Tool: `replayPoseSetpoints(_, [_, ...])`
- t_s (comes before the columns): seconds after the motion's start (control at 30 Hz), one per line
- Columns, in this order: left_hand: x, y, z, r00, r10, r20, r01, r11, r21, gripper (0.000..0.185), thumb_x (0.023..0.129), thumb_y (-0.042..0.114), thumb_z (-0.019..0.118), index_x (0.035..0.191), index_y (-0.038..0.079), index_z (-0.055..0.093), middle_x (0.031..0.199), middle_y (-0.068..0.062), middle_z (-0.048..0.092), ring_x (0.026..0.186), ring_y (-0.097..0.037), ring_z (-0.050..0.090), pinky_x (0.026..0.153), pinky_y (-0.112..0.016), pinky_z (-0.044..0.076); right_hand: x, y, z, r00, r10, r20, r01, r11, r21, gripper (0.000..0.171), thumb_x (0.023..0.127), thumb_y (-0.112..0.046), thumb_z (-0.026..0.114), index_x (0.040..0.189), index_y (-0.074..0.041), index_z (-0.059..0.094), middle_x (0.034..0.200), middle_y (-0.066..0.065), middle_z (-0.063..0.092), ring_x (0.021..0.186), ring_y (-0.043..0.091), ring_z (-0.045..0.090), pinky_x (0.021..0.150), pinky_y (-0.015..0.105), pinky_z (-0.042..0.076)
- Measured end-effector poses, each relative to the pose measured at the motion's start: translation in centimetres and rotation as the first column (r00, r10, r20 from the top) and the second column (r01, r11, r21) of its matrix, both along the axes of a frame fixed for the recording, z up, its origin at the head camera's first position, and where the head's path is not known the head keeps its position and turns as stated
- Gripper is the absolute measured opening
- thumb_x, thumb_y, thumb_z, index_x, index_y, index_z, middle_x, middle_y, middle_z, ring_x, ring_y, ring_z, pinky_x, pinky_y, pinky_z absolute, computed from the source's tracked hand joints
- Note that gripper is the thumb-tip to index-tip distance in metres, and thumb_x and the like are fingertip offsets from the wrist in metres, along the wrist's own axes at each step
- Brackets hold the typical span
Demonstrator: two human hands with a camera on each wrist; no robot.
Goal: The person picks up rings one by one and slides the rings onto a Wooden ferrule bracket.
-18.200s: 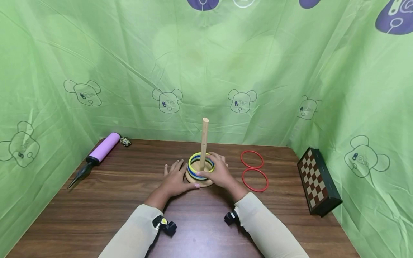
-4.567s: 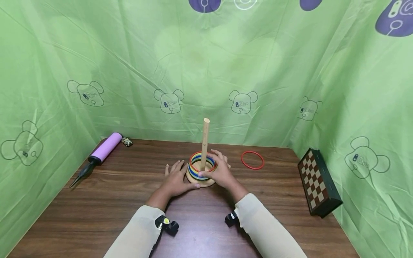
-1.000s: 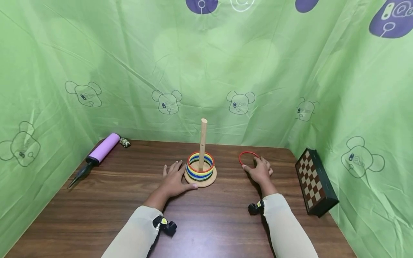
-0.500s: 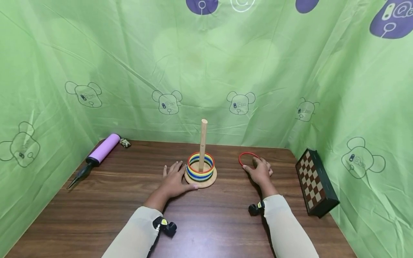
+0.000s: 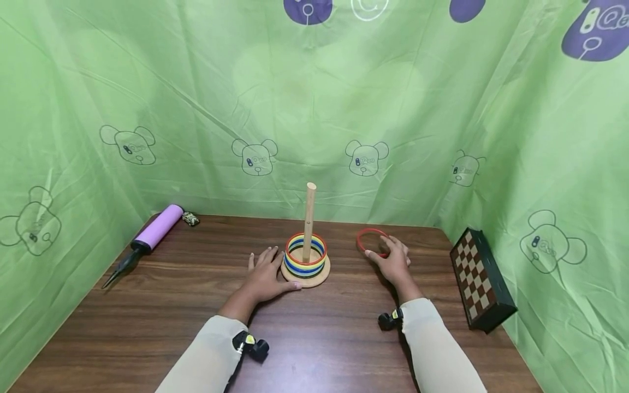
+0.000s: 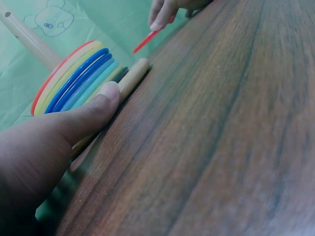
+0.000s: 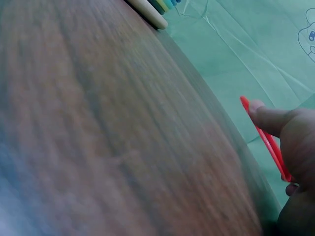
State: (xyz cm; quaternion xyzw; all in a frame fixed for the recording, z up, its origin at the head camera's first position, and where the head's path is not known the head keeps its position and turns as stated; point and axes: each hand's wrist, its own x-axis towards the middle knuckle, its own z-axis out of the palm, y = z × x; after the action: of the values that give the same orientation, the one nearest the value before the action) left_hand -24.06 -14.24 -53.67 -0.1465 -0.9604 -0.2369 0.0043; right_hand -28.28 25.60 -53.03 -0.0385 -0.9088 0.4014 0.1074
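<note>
No brand name or label shows on any of the objects; the only writing is on the green cloth [image 5: 314, 98] behind the table, where purple patches at the top edge carry white marks like a "C" and a "Q", too cropped to read as words, and each of the outlined bear heads printed on it has a small mark on its face too small to make out. Taking the wooden peg stand [image 5: 308, 229] as the landmark: one upright peg rises from one round base, and a stack of rings [image 5: 305, 255] sits round the peg with a red one on top, then yellow and blue bands; their exact number cannot be counted. The left hand [image 5: 267, 275] lies flat on the wooden table [image 5: 147, 322] just left of the stand, fingers straight, its thumb [image 6: 96, 110] pressed against the edge of the base, gripping nothing. To the right of the stand, a single loose red ring [image 5: 372, 240] is tilted up off the table, pinched by the right hand [image 5: 389, 261] between the thumb and curled fingers; the right wrist view shows a fingertip [image 7: 261, 112] on its rim. Far left of the stand lie one purple hand pump [image 5: 147, 237] with a black nozzle and one small dark object [image 5: 190, 219] beside its end, too small to identify. Far right, one folded chessboard box [image 5: 484, 278] rests against the cloth.
</note>
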Motion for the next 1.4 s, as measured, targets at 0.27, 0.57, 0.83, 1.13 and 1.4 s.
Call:
replayPoseSetpoints(0.27, [0.1,-0.1,-0.1,1.0,0.006,0.002,-0.006,1.0,0.011,0.121,0.081,0.084,0.077,0.169,0.008,0.042,0.178,-0.023,0.033,0.169,-0.044,0.022,0.131,-0.079,0.005,0.2,-0.8,0.0,0.991,0.09,-0.103,-0.094,0.995,-0.036,0.079,0.095,-0.037,0.088,0.161,-0.008,0.054,0.176,0.02,0.032,0.164,0.044,0.016,0.126,0.075,0.009])
replayPoseSetpoints(0.57, [0.2,0.1,0.0,1.0,-0.007,-0.001,0.007,1.0,0.007,0.121,0.081,0.084,0.077,0.168,0.007,0.042,0.177,-0.023,0.033,0.168,-0.044,0.024,0.131,-0.08,0.004,0.9,-2.1,1.3,0.977,0.116,-0.179,-0.133,0.987,-0.085,0.072,0.093,-0.031,0.09,0.155,-0.008,0.06,0.175,0.016,0.037,0.163,0.042,0.02,0.125,0.074,0.016])
replayPoseSetpoints(0.83, [-0.2,0.6,0.1,1.0,-0.012,-0.005,0.012,1.0,0.021,0.12,0.081,0.081,0.078,0.168,0.007,0.043,0.178,-0.023,0.032,0.169,-0.044,0.022,0.131,-0.078,0.002,1.7,-3.8,5.7,0.933,0.15,-0.328,-0.209,0.966,-0.151,0.066,0.09,-0.017,0.092,0.15,-0.004,0.065,0.171,0.022,0.042,0.157,0.042,0.029,0.121,0.062,0.036])
replayPoseSetpoints(1.13, [0.0,0.4,0.3,1.0,-0.01,-0.003,0.01,1.0,0.01,0.12,0.082,0.082,0.077,0.168,0.008,0.042,0.178,-0.023,0.032,0.169,-0.044,0.022,0.132,-0.078,0.004,2.7,-6.1,9.1,0.901,0.157,-0.403,-0.25,0.95,-0.189,0.064,0.088,-0.013,0.093,0.147,-0.006,0.068,0.169,0.019,0.048,0.155,0.04,0.034,0.122,0.061,0.034])
replayPoseSetpoints(1.4, [0.2,0.2,0.1,1.0,0.002,-0.011,-0.002,1.0,0.004,0.12,0.081,0.083,0.078,0.169,0.009,0.042,0.177,-0.022,0.034,0.169,-0.043,0.024,0.131,-0.079,0.005,2.6,-7.3,10.9,0.842,0.138,-0.521,-0.283,0.936,-0.21,0.061,0.086,-0.007,0.093,0.143,-0.006,0.072,0.167,0.015,0.052,0.155,0.035,0.038,0.122,0.053,0.036])
